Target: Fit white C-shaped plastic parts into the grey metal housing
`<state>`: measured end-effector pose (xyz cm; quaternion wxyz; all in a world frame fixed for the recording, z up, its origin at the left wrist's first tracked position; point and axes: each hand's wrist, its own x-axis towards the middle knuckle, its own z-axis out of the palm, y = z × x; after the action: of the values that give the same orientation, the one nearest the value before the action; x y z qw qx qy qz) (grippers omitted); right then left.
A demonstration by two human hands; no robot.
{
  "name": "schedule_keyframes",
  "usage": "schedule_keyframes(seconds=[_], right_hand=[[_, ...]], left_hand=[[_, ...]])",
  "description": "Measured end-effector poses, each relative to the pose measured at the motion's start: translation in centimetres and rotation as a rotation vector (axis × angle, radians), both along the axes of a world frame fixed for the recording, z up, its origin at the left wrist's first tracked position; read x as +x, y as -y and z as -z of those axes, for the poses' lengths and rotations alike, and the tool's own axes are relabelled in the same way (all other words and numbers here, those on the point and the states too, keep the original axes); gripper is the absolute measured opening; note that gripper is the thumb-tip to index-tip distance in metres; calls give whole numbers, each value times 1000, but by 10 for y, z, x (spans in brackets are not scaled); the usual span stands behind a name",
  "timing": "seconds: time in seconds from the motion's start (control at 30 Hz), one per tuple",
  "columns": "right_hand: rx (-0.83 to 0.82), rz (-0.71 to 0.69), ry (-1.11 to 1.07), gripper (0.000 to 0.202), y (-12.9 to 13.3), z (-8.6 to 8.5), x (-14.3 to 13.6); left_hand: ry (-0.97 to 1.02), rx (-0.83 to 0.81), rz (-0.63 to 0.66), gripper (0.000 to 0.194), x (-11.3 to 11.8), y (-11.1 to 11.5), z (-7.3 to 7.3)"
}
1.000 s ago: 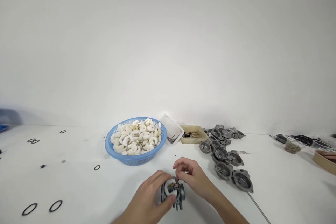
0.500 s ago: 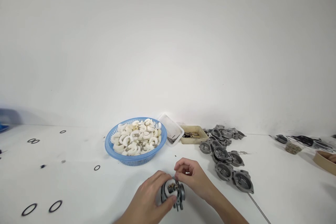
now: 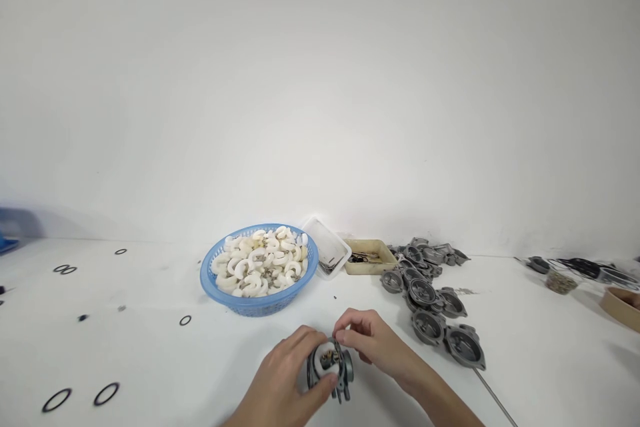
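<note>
A small grey metal carburetor body point(image 3: 346, 373) stands on the white table at the bottom centre. Inside its round opening lies a white curved float point(image 3: 325, 368) around brass-coloured parts. My left hand point(image 3: 293, 373) grips the carburetor from the left, its thumb in front and its fingers over the far side. At the far right edge of the opening, my right hand point(image 3: 365, 340) has thumb and index finger pinched together. What that pinch holds, if anything, is too small to make out.
A blue basket point(image 3: 260, 307) of white floats stands behind my hands. Near it are a white tray point(image 3: 323, 240) and a beige tray point(image 3: 370, 267). Several grey metal bowls point(image 3: 465, 347) and a thin rod point(image 3: 495, 399) lie right. Black rings point(image 3: 107, 394) lie left.
My right hand has shifted slightly down, its pinch staying at the far edge of the carburetor. My left hand keeps its grip with hardly any movement.
</note>
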<state>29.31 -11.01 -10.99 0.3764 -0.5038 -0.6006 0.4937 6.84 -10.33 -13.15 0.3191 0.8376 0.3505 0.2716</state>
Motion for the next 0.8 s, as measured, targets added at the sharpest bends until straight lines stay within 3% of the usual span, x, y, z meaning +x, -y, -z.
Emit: schedule_keyframes(seconds=[0.07, 0.2, 0.8], right_hand=[[-16, -69, 18, 11, 3, -2, 5], [-2, -133, 37, 26, 6, 0, 11], [90, -120, 97, 20, 7, 6, 9]], left_hand=[[0, 3, 0, 24, 0, 0, 0], [19, 4, -2, 22, 0, -1, 2], [58, -4, 38, 25, -3, -2, 3]])
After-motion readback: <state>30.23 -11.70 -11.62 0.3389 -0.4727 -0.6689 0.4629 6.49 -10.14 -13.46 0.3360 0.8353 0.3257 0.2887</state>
